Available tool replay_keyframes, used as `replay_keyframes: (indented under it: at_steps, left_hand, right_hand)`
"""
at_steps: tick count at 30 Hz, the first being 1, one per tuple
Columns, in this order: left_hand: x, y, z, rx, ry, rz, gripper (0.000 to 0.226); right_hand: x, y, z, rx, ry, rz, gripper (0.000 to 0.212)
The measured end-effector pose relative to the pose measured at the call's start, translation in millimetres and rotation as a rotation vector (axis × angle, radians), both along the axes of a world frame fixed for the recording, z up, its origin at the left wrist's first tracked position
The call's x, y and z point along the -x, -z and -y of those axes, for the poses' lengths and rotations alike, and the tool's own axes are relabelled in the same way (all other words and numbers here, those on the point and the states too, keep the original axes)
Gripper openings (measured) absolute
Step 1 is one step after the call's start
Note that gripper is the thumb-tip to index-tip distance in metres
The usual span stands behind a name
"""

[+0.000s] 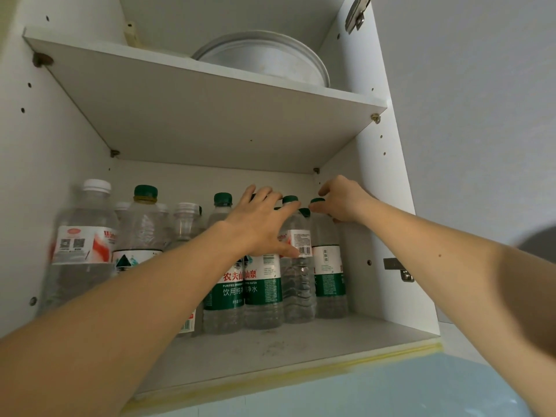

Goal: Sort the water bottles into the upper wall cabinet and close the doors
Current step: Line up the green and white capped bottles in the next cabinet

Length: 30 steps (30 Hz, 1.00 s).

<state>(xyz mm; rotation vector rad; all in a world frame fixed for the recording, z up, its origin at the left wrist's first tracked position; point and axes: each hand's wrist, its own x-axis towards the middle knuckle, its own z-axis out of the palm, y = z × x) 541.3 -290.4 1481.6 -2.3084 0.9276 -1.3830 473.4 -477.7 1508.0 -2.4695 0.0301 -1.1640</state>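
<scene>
Both forearms are bare up to the near edge of view, with no sleeves, watch or rings showing. The left hand point(258, 224) and right hand point(343, 200) wear no gloves.

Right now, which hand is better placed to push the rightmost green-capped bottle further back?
The right hand: its fingers already curl around the neck of the rightmost bottle. The left hand lies over bottles nearer the middle.

Many clear water bottles point(264, 284) with green or white caps stand upright in a row along the back of the open cabinet's point(301, 344) bottom shelf.
</scene>
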Motion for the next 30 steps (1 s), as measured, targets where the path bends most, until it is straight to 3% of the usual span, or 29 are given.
replay_keyframes:
  at_steps: [5, 8, 11, 13, 20, 25, 30]
  left_hand:
    - [30.4, -1.0, -16.5, 0.063, 0.046, 0.051, 0.095]
    - [58.6, -4.6, -25.4, 0.215, 0.170, 0.074, 0.073]
    - [85.2, 3.2, -30.0, 0.360, 0.303, 0.072, 0.042]
    - [103.2, 14.8, -32.9, 0.429, 0.370, 0.064, 0.033]
    - [178.3, 60.9, -37.5, 0.779, 0.711, -0.257, 0.022]
    - [243.1, 80.0, -4.3, 0.732, 0.872, -0.359, 0.034]
    - [313.4, 94.9, 40.1, 0.566, 0.926, -0.543, 0.069]
  right_hand:
    - [23.5, 14.1, -6.1, 0.152, 0.069, 0.117, 0.048]
    - [48.4, 25.2, -17.6, 0.292, 0.037, 0.309, 0.029]
    - [78.8, 36.6, -30.4, 0.303, -0.023, 0.505, 0.027]
    - [102.9, 45.8, -37.7, 0.265, -0.027, 0.559, 0.028]
    - [232.6, 71.1, -45.5, 0.311, 0.139, 0.516, 0.032]
    - [330.5, 68.5, -34.2, 0.350, 0.350, 0.479, 0.034]
    - [410.8, 74.9, -18.1, 0.409, 0.576, 0.521, 0.041]
